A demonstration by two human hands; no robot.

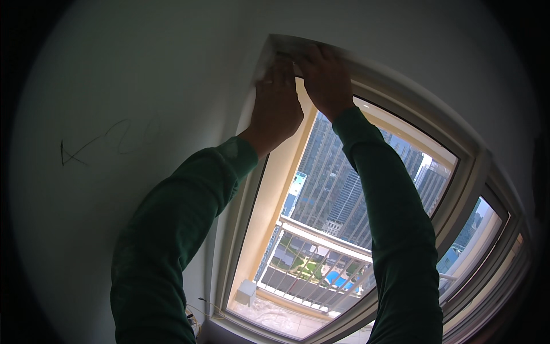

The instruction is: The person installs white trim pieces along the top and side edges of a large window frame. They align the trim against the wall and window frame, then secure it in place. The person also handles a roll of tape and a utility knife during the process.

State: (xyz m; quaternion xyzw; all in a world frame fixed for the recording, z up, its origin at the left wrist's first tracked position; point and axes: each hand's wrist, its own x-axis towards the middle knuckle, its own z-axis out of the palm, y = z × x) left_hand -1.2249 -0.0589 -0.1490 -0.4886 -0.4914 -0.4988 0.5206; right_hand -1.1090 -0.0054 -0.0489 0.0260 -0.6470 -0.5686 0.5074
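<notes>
Both of my arms, in green sleeves, reach up to the dark upper corner (pixel 275 43) of a pale window frame (pixel 415 125). My left hand (pixel 278 106) has its fingertips up at that corner; they are dim and blurred, and whether they hold anything is unclear. My right hand (pixel 325 83), just to its right, has its fingers stretched out against the top of the frame. Below my hands is the window glass (pixel 321 189), showing tall buildings outside.
A pale wall (pixel 86 200) with scrawled dark marks fills the left side. Thin cables (pixel 203 304) lie at the lower left of the window. More window panes (pixel 464 241) continue to the right. Outside are a railing (pixel 321 246) and a small white box (pixel 245 291).
</notes>
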